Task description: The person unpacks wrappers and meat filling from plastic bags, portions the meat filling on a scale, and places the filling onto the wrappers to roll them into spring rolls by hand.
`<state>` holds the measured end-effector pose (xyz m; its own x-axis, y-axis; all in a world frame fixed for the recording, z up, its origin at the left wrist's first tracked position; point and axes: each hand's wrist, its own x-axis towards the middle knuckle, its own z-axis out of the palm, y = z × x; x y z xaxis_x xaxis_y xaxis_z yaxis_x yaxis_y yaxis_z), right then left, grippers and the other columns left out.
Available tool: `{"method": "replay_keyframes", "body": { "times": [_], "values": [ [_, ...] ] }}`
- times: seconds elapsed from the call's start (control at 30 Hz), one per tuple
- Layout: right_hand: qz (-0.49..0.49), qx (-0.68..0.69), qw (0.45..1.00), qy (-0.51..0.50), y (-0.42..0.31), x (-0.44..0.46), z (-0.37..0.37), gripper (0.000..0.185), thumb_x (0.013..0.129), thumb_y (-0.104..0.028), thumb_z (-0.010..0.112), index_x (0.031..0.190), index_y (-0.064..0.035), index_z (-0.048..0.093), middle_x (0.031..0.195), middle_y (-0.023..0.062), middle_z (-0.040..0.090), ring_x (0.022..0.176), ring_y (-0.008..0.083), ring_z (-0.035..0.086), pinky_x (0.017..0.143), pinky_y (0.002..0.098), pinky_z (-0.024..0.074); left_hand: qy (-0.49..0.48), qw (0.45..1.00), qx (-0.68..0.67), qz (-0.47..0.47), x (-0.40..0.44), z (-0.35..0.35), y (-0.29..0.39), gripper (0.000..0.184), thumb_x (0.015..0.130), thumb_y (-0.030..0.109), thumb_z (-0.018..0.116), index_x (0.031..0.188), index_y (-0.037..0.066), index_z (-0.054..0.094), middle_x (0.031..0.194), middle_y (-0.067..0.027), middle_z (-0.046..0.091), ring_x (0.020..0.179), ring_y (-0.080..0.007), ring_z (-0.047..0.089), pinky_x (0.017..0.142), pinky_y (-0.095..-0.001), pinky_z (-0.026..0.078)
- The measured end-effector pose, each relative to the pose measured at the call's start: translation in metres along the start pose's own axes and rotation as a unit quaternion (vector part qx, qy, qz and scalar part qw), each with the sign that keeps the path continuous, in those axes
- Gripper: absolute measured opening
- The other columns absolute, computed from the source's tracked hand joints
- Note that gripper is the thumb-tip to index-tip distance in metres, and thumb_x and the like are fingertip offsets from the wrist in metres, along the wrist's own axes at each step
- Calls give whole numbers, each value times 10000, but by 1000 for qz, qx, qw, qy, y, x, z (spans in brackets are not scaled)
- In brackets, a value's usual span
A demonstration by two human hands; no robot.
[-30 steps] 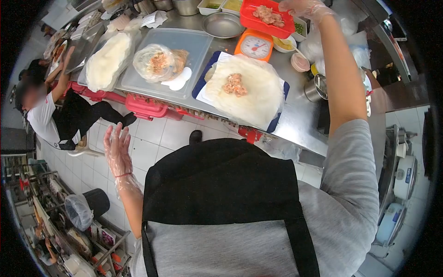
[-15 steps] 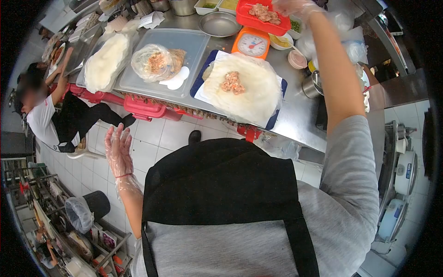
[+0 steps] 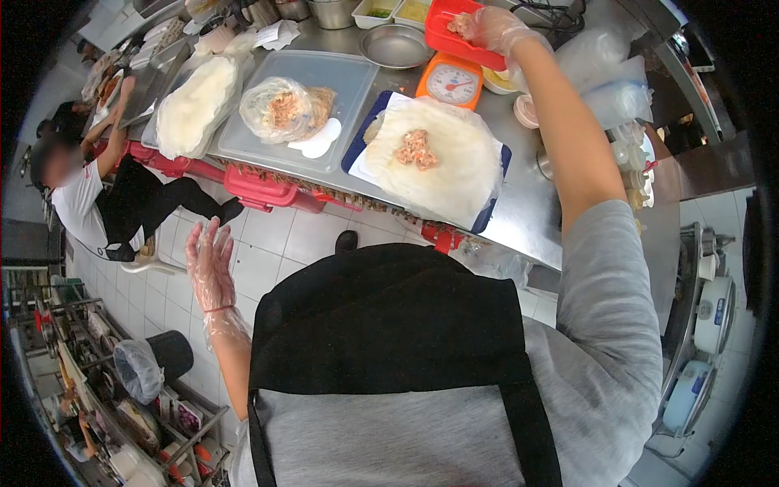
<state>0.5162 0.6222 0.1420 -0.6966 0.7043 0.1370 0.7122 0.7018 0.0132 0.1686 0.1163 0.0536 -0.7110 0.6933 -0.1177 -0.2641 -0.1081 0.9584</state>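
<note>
My right hand (image 3: 497,32), in a clear plastic glove, reaches into the red tray (image 3: 479,53) with its fingers closed around raw minced meat (image 3: 460,26), part of which shows beside the fingertips. That tray sits on an orange dial scale (image 3: 451,82). My left hand (image 3: 213,268), also gloved, is held in the air away from the counter, fingers apart and nothing in it. Below the scale, a pale thin sheet (image 3: 454,174) lies on a blue-edged board (image 3: 357,150), with a small heap of chopped filling (image 3: 416,149) on it.
A plastic bag of filling (image 3: 277,110) rests on a translucent lid (image 3: 345,81). Left of it is a stack of pale sheets (image 3: 193,109). A metal bowl (image 3: 396,46) stands beside the scale, with clear containers (image 3: 608,81) at right. Another person (image 3: 77,191) sits at the far left.
My right hand has moved left and down into the red tray, now covering much of the meat. My left hand stays raised in nearly the same place.
</note>
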Motion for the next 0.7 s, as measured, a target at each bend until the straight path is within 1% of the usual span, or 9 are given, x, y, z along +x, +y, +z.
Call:
{"method": "replay_keyframes", "body": {
  "times": [0.07, 0.17, 0.27, 0.37, 0.43, 0.47, 0.57, 0.67, 0.7],
  "values": [
    [-16, 82, 995, -63, -16, -21, -39, 183, 699, -135, 649, 873, -114, 701, 847, 142, 690, 789, 291, 659, 690, 385, 515, -9, 1000, -4, 2, 1, 2, 1, 526, 919, 247, 600, 1350, 70, 354, 1343, -198, 475, 1208, -314, 505, 1012, -369, 401],
    [-47, 63, 996, -37, -59, -50, -84, 256, 664, -37, 643, 908, -91, 700, 830, 120, 698, 771, 250, 659, 659, 364, 511, -2, 1000, -2, -4, 4, 6, 1, 520, 920, 246, 597, 1349, 74, 359, 1338, -193, 481, 1199, -308, 512, 1007, -368, 403],
    [68, 185, 973, -122, -48, -43, -92, 345, 624, -26, 670, 965, -76, 691, 815, 116, 700, 754, 208, 662, 622, 346, 508, -9, 1000, -3, -6, 5, 8, 1, 517, 918, 250, 600, 1347, 79, 368, 1334, -187, 486, 1191, -302, 517, 1003, -367, 404],
    [63, 234, 955, -170, -40, -38, -99, 399, 592, -40, 700, 989, -62, 676, 786, 116, 696, 723, 189, 660, 592, 337, 506, -9, 1000, 3, -6, 3, 11, 2, 517, 914, 256, 606, 1344, 84, 375, 1332, -185, 488, 1189, -298, 519, 999, -367, 406],
    [103, 95, 984, -114, -61, -46, -112, 391, 600, -57, 707, 989, -60, 671, 769, 113, 691, 694, 192, 655, 585, 332, 506, -13, 1000, 0, -5, 4, 8, -1, 516, 912, 259, 608, 1341, 86, 380, 1332, -186, 488, 1190, -299, 519, 999, -368, 405],
    [121, 24, 989, -86, -68, -49, -116, 387, 604, -66, 711, 989, -59, 669, 760, 112, 688, 679, 194, 653, 582, 329, 506, -15, 1000, -2, -5, 4, 6, -2, 515, 912, 261, 610, 1340, 88, 382, 1332, -186, 488, 1190, -299, 519, 999, -368, 405],
    [129, 43, 989, -55, -55, -43, -108, 337, 636, -79, 699, 972, -60, 667, 769, 108, 688, 689, 202, 658, 596, 338, 511, -14, 1000, -5, -3, 2, 6, -2, 518, 911, 265, 610, 1341, 89, 381, 1332, -187, 488, 1193, -300, 516, 998, -368, 404],
    [155, 79, 983, -53, -61, -50, -112, 303, 669, -121, 669, 968, -75, 677, 797, 126, 693, 711, 220, 667, 621, 350, 516, -14, 1000, -5, -4, 2, 5, -2, 520, 913, 267, 609, 1343, 86, 379, 1332, -188, 488, 1199, -302, 512, 1003, -371, 400],
    [119, 32, 991, -43, -54, -46, -107, 289, 677, -128, 654, 960, -77, 682, 806, 131, 694, 721, 226, 668, 633, 351, 517, -15, 1000, -4, -5, 1, 5, -2, 522, 913, 267, 608, 1344, 85, 377, 1332, -188, 488, 1200, -304, 511, 1006, -373, 399]
  ]
}}
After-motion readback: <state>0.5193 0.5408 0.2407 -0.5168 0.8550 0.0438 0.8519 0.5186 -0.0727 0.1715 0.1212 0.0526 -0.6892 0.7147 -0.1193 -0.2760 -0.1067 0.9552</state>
